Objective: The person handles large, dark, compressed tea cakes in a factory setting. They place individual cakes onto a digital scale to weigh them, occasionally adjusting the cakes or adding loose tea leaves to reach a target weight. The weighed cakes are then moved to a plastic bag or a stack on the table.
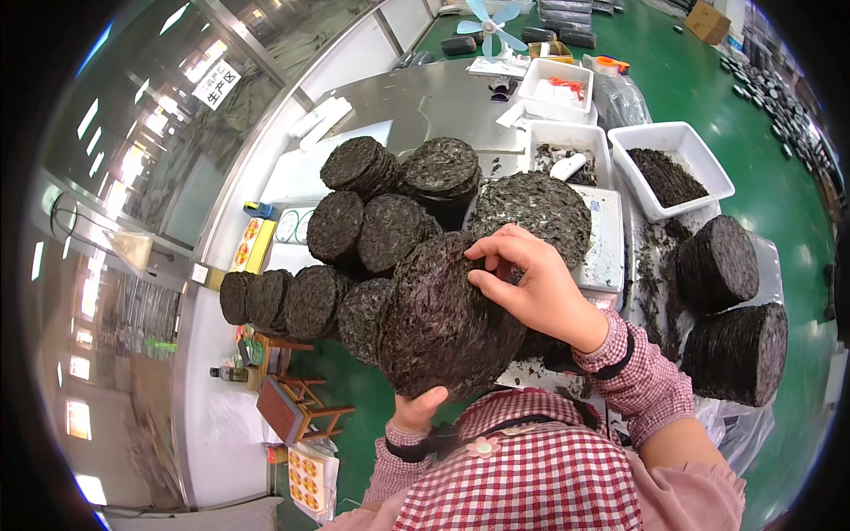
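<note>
Close to the chest, my left hand grips the lower edge of a round sheet of dried seaweed, thumb on its face and fingers hidden behind. Over the sheet's upper right part, my right hand has thumb and forefinger bent with a small gap between the tips; whether they pinch a flake cannot be told. Behind that hand, another round seaweed sheet lies on a white scale. Stacks of round seaweed sheets stand to the left of the scale.
White tubs with loose dark pieces stand beyond the scale and at its right. Two thick seaweed stacks lie at the right. A blue fan stands on the metal table's far end. A wooden stool is at the lower left.
</note>
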The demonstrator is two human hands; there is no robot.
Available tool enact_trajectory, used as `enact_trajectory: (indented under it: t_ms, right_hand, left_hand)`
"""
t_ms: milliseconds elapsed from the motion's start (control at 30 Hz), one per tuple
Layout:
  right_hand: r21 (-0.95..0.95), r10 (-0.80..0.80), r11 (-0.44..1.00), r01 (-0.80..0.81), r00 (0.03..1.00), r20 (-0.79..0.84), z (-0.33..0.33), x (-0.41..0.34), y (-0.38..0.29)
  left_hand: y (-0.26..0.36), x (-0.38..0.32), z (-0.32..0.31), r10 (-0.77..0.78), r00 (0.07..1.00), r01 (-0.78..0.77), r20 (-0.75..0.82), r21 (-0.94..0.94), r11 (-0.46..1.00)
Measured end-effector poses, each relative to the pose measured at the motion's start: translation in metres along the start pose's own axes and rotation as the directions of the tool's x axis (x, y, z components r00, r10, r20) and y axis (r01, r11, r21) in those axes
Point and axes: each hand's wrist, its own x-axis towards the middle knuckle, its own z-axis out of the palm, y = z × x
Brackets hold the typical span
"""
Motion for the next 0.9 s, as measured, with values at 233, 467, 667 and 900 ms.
enact_trajectory:
  t_ms: [233, 467, 667, 900]
  right_hand:
    - [0.019, 0.059, 0.998, -0.064, 0.981, 0.183, -0.004, 0.001, 0.006]
    - [-0.039, -0.013, 0.999, 0.016, 0.998, 0.067, 0.008, 0.01, 0.021]
    - [-0.747, -0.392, 0.665, 0.008, 0.855, -0.34, -0.079, 0.082, 0.093]
    - [-0.055, -0.264, 0.954, 0.295, 0.913, 0.31, 0.03, -0.021, -0.012]
  left_hand:
    - [0.006, -0.006, -0.008, -0.009, 1.0, 0.011, -0.011, 0.112, 0.994]
    - [0.008, 0.0, -0.009, 0.074, 0.988, -0.06, -0.137, 0.109, 0.992]
    - [0.007, 0.006, -0.023, 0.454, 0.883, -0.404, 0.119, 0.684, 0.607]
    - [0.01, 0.011, 0.012, 0.183, 0.983, -0.175, -0.015, 0.228, 0.958]
